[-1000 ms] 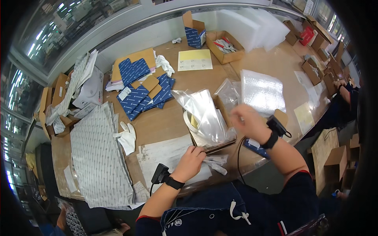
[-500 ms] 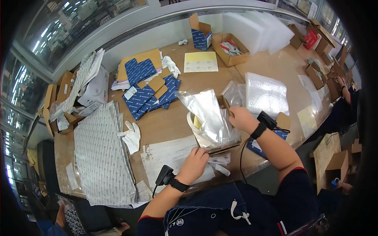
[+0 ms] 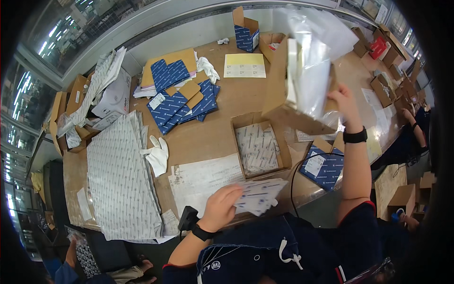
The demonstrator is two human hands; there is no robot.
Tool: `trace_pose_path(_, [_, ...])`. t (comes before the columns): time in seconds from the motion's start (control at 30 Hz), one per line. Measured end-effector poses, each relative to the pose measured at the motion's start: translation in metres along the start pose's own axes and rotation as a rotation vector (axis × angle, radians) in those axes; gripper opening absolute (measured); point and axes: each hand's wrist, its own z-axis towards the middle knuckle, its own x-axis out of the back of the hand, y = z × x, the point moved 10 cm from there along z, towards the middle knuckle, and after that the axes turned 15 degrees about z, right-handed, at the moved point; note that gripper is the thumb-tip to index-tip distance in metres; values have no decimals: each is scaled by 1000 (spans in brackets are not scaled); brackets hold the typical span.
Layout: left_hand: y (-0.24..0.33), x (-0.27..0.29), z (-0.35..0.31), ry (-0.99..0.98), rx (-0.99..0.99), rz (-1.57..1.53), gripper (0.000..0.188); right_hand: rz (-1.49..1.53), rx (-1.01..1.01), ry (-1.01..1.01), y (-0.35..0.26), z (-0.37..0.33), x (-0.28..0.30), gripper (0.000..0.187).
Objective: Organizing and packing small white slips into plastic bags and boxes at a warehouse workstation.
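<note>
With the clock centred on the open carton (image 3: 283,154) at mid-table, I begin nearest me: at seven, my left hand (image 3: 221,207) has thumb and fingers closed on a fanned bundle of printed packets (image 3: 260,195), which reaches out to six, just off the carton's near wall. I'd keep that pinch firm but flat, since a loose fan could shed its outer packets. More packets of this kind lie inside the carton. A black cable (image 3: 295,189) loops from four toward three, over a blue flattened carton (image 3: 332,166); I'd want both wrists clear of it. At two, my right hand (image 3: 349,108) appears to grip the right wall of a cardboard box (image 3: 275,87), held up and tilted at one, with clear plastic sleeves (image 3: 309,71) inside. The far fingers are hidden, so I cannot tell how deep that grip goes. A one-sided hold probably lets the box swing, so I'd level it and move slowly. Farther off, a yellow-and-white sheet (image 3: 245,65) lies near twelve, with a blue standing box (image 3: 247,39) behind it.
</note>
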Motion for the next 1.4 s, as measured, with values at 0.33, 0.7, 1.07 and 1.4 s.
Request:
trace_pose_path(0.33, [-90, 19, -68, 124, 648, -136, 15, -4, -52, 155, 10, 23, 59, 14])
trace_pose_path(0.7, [-135, -5, -108, 378, 976, -824, 24, -197, -8, 19, 42, 112, -40, 11])
trace_pose_path(1.07, [-148, -14, -146, 492, 1179, -889, 22, -178, -206, -134, 109, 212, -232, 13])
trace_pose_path(1.4, [-168, -14, -155, 473, 1282, -752, 32, -459, 282, -60, 140, 305, -263, 31])
